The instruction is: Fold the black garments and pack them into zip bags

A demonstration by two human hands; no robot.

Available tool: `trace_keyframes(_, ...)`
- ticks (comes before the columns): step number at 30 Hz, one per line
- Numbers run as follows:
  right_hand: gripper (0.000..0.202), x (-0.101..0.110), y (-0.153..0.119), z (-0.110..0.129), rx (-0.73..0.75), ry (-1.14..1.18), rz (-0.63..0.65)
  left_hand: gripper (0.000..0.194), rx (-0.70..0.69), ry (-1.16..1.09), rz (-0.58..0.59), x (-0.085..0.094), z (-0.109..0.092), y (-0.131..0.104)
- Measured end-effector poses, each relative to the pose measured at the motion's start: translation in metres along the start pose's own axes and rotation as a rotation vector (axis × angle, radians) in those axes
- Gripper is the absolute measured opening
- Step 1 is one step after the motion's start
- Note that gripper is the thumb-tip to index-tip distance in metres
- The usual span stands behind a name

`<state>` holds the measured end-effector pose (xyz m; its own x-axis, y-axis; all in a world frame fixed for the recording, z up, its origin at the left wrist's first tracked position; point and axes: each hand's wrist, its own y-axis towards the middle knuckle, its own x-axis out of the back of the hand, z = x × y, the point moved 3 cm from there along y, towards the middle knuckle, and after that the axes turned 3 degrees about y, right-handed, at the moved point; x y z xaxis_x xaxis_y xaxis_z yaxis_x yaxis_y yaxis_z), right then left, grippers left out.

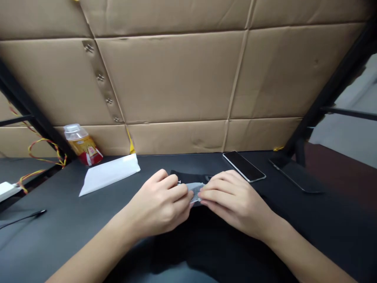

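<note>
A small, pale grey, thin piece [195, 190] with a darker patch spans the gap between my hands; whether it is cloth or a plastic packet I cannot tell. My left hand [163, 202] pinches its left end, fingers curled. On the other side, my right hand [232, 200] grips the right end with fingers pressed together. Just behind them lies a black strap-like item [191, 178], partly covered by both hands. A tiny white bit shows by the left fingers. Under the hands is dark fabric whose outline is hard to make out.
A black-screened phone [244, 166] and another dark, flat device [296, 173] lie to the right. At left are a folded white sheet [110, 174], a clear-lidded jar [83, 144], a black cable [37, 214] and a white power strip [8, 191]. Cardboard [167, 78] walls the back.
</note>
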<state>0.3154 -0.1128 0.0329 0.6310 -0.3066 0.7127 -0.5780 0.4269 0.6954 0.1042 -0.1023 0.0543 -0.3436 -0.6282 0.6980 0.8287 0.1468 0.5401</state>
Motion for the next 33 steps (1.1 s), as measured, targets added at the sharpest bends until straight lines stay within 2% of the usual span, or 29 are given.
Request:
trace_keyframes(4,0.011,-0.011,0.0,0.008,0.041,-0.037,-0.06,0.013,0.031,0.041,0.017,0.001,-0.01,0.004)
trace_keyframes(9,0.012,-0.009,0.001,0.011,0.06,-0.102,-0.06,0.011,0.002,0.048,0.017,-0.002,-0.013,0.002)
trace_keyframes(14,0.013,-0.002,0.003,0.006,0.008,-0.133,-0.02,0.012,0.041,0.021,0.021,-0.002,-0.005,-0.002)
trace_keyframes(19,0.008,0.01,-0.003,-0.015,-0.067,-0.163,0.017,0.012,0.079,0.056,0.067,-0.001,0.008,-0.006)
trace_keyframes(24,0.008,0.02,-0.009,-0.03,-0.148,-0.123,0.008,0.013,0.091,0.146,0.044,0.004,0.024,-0.005)
trace_keyframes(27,0.028,0.02,-0.011,-0.035,-0.218,-0.057,-0.015,0.007,0.142,0.297,-0.069,0.009,0.039,-0.012)
trace_keyframes(30,0.029,0.017,-0.012,-0.043,-0.331,-0.029,-0.04,0.029,0.196,0.483,-0.299,0.008,0.054,-0.028)
trace_keyframes(31,0.027,0.015,-0.013,-0.046,-0.367,-0.027,-0.036,0.035,0.218,0.49,-0.302,0.002,0.059,-0.033)
trace_keyframes(32,0.026,0.013,-0.014,-0.049,-0.397,-0.029,-0.017,0.036,0.245,0.457,-0.236,-0.008,0.064,-0.037)
trace_keyframes(33,0.025,0.01,-0.016,-0.052,-0.419,-0.034,0.013,0.034,0.292,0.388,-0.105,-0.021,0.069,-0.04)
